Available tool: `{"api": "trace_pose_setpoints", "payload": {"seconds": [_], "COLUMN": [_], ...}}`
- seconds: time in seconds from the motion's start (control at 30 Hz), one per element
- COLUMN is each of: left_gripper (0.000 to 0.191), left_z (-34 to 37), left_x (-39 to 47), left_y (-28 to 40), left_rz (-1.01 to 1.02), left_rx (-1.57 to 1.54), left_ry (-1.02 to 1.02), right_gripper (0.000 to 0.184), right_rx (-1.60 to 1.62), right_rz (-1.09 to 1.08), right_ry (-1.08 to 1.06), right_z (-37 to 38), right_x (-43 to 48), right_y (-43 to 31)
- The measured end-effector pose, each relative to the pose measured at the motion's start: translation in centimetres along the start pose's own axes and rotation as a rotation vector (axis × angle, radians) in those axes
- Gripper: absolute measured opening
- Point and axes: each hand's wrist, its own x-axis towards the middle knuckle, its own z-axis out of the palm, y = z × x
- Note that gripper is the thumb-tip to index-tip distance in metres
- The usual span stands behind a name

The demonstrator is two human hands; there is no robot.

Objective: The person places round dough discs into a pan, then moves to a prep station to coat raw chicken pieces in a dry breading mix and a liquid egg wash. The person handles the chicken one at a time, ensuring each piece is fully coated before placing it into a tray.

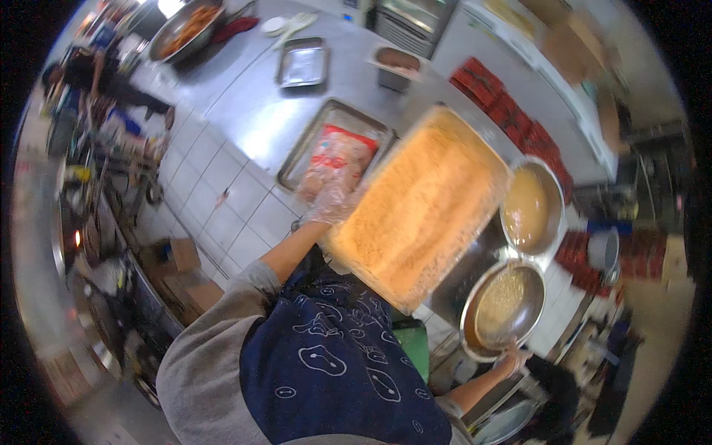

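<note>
My left hand (334, 204), in a clear plastic glove, is at the near end of a plastic bag of pale pieces, apparently raw meat (340, 158), beside the left edge of a large tray of orange breadcrumbs (423, 206). Blur hides whether its fingers grip anything. The bag bears red printing and lies in a shallow metal tray (297, 167). Low on the right, my gloved right hand (513, 359) closes at the near rim of a metal bowl (470, 334). A round mesh strainer (503, 303) sits inside that bowl, and its handle end appears to be in my fingers.
Beyond the strainer stands a metal bowl of yellowish liquid (524, 208). A small metal tray (303, 62), a deep metal container (396, 67) and a bowl of orange-brown food (186, 33) stand farther off. Red crates or packs (512, 119) line a white freezer (534, 72). A person (105, 83) is at upper left.
</note>
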Motion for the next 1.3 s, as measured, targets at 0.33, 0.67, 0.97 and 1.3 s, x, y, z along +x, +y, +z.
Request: {"api": "trace_pose_setpoints", "payload": {"seconds": [0.33,0.67,0.97,1.3], "left_gripper": [0.112,0.024,0.032,0.071], "left_z": [-11.0,-25.3,-32.5,-40.1], "left_x": [-3.4,-9.0,-12.2,-17.5], "left_y": [-10.3,-23.6,-34.6,-38.1], "left_rz": [0.071,-0.287,-0.498,-0.914], "left_rx": [-1.178,-1.234,-1.207,-0.896], "left_ry": [0.101,0.671,0.991,1.757], "right_gripper": [0.067,0.021,0.058,0.118], "right_rx": [0.485,0.482,0.024,-0.255], "right_rz": [-0.741,-0.938,-0.84,-1.847], "right_ry": [-0.17,-1.237,-1.834,-2.536], "right_z": [7.7,30.8,32.2,31.7], "right_x": [-16.8,-47.1,-77.1,-116.1], "right_y": [-24.0,-43.7,-53.9,-55.9]}}
